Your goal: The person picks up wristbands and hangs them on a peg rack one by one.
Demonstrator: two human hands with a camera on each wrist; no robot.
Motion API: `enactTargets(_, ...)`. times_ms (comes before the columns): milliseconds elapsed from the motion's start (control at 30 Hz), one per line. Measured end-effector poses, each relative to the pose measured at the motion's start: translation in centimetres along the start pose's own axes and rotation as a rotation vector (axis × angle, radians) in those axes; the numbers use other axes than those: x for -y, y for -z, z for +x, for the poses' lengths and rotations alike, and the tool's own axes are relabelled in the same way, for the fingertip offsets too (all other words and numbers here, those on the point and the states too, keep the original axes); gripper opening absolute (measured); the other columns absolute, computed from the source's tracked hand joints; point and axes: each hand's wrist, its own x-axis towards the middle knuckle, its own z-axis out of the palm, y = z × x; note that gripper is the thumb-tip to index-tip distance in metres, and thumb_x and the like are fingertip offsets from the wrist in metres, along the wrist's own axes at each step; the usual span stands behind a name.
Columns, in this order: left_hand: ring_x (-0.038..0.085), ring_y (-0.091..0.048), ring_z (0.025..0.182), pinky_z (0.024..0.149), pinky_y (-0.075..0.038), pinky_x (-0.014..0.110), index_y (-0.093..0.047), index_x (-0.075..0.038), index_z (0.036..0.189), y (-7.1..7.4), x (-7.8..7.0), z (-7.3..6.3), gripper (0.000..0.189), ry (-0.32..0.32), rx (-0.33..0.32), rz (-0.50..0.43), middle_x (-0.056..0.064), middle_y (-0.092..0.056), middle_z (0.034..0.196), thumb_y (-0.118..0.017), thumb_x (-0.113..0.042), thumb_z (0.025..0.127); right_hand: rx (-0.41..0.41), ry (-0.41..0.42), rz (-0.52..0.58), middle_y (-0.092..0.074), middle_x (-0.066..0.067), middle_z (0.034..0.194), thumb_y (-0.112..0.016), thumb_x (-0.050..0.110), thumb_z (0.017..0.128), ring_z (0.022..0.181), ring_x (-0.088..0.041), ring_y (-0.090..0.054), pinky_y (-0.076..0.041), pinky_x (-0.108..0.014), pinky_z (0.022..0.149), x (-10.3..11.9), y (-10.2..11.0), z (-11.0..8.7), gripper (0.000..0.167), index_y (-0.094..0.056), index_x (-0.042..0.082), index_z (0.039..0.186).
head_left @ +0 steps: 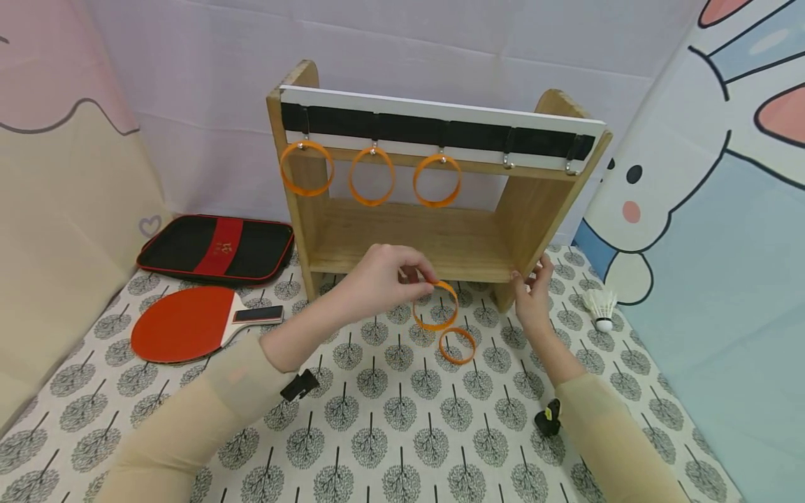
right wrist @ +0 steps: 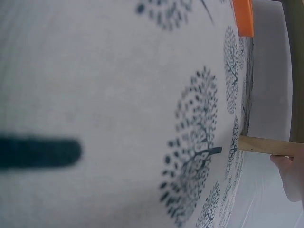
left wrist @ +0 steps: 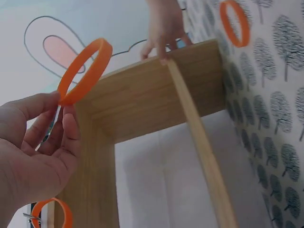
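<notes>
My left hand (head_left: 385, 278) pinches an orange ring-shaped band (left wrist: 98, 71) between thumb and fingertips, in front of the wooden rack's lower shelf (head_left: 402, 230). Below it, a second orange band (head_left: 474, 342) lies on the cloth. Three more orange bands hang from hooks along the rack's top bar: one at the left (head_left: 308, 193), one beside it (head_left: 372, 203), one in the middle (head_left: 437, 204). Two hooks at the right, a nearer one (head_left: 508, 165) and an end one (head_left: 571, 171), carry nothing. My right hand (head_left: 533, 300) grips the rack's right side panel (head_left: 534, 202) low down, thumb at its front edge.
A red table tennis paddle (head_left: 182, 325) and a black and red case (head_left: 258, 248) lie left of the rack. At the right is a shuttlecock (head_left: 602, 307). Tree-patterned cloth (head_left: 402, 433) covers the table, with fabric walls around it.
</notes>
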Motion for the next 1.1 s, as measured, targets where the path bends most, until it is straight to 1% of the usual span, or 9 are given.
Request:
enactTargets(133,0.008,-0.06,0.069,0.061,-0.052,0.025,-0.071,-0.015,0.088,0.3,-1.0,0.5,0.005,0.005,-0.115,-0.067,-0.008,-0.067,0.082,-0.072,-0.013,0.083,-0.002,0.004,-0.001,-0.034,-0.026,0.133,-0.044,0.002,0.096,0.099,-0.016,-0.044,-0.044,-0.061,0.092,-0.1,0.0,0.0,0.058,-0.013,0.012,0.145)
enactTargets(300,0.009,-0.061,0.066,0.062,-0.053,0.027,-0.07,-0.014,0.088,0.3,-1.9,1.3,0.005,-0.013,-0.215,-0.132,-0.007,-0.067,0.079,-0.071,-0.014,0.084,-0.005,0.005,-0.015,-0.035,-0.026,0.132,-0.043,0.004,0.097,0.098,-0.015,-0.045,-0.044,-0.06,0.092,-0.1,0.0,0.0,0.058,-0.013,0.012,0.145)
enactTargets(400,0.008,-0.061,0.067,0.063,-0.053,0.028,-0.069,-0.014,0.09,0.2,-2.4,1.9,0.006,-0.042,-0.277,-0.178,-0.006,-0.067,0.079,-0.071,-0.013,0.084,-0.005,0.011,-0.027,-0.036,-0.025,0.131,-0.043,0.004,0.097,0.098,-0.014,-0.045,-0.044,-0.06,0.091,-0.1,0.0,0.0,0.057,-0.013,0.012,0.145)
enactTargets(533,0.007,-0.063,0.072,0.067,-0.054,0.026,-0.069,-0.012,0.09,0.3,-3.1,2.8,0.007,-0.104,-0.36,-0.235,-0.005,-0.069,0.082,-0.071,-0.013,0.084,-0.005,0.011,-0.036,-0.037,-0.025,0.13,-0.043,0.004,0.097,0.097,-0.013,-0.046,-0.044,-0.06,0.091,0.1,0.0,-0.1,0.057,-0.014,0.013,0.146)
enactTargets(767,0.01,-0.066,0.072,0.066,-0.055,0.028,-0.068,-0.008,0.091,0.2,-4.0,4.7,0.012,-0.162,-0.493,-0.366,0.001,-0.069,0.086,-0.074,-0.014,0.082,0.005,0.012,-0.008,-0.035,-0.025,0.131,-0.043,0.005,0.097,0.097,-0.014,-0.045,-0.045,-0.06,0.09,0.1,-0.1,0.0,0.059,-0.013,0.015,0.147)
enactTargets(800,0.01,-0.066,0.072,0.066,-0.056,0.028,-0.068,-0.007,0.092,0.2,-4.0,5.1,0.013,-0.178,-0.511,-0.39,0.002,-0.069,0.087,-0.074,-0.013,0.082,0.006,0.012,-0.009,-0.035,-0.025,0.131,-0.043,0.005,0.097,0.097,-0.014,-0.045,-0.044,-0.06,0.09,0.1,-0.1,0.0,0.059,-0.012,0.014,0.147)
enactTargets(933,0.021,-0.068,0.076,0.068,-0.057,0.03,-0.066,0.002,0.094,0.2,-5.1,5.8,0.015,-0.222,-0.562,-0.474,0.012,-0.066,0.091,-0.072,-0.004,0.082,0.003,0.012,-0.037,-0.034,-0.027,0.132,-0.043,0.005,0.097,0.099,-0.019,-0.044,-0.043,-0.061,0.09,0.2,-0.1,-0.1,0.058,-0.013,0.014,0.146)
enactTargets(1033,0.024,-0.068,0.077,0.07,-0.058,0.032,-0.064,0.006,0.095,-0.2,-5.3,6.6,0.017,-0.243,-0.584,-0.534,0.016,-0.065,0.092,-0.071,-0.002,0.082,-0.004,0.003,-0.038,-0.034,-0.026,0.131,-0.044,0.004,0.097,0.1,-0.019,-0.044,-0.044,-0.06,0.092,0.3,-0.1,-0.2,0.058,-0.013,0.013,0.146)
enactTargets(1100,0.021,-0.068,0.078,0.07,-0.058,0.033,-0.064,0.005,0.095,-0.8,-4.7,7.5,0.018,-0.272,-0.601,-0.557,0.015,-0.065,0.092,-0.072,-0.004,0.082,-0.006,-0.002,-0.035,-0.034,-0.026,0.131,-0.044,0.004,0.097,0.099,-0.017,-0.044,-0.044,-0.06,0.092,0.3,-0.1,-0.2,0.058,-0.013,0.012,0.145)
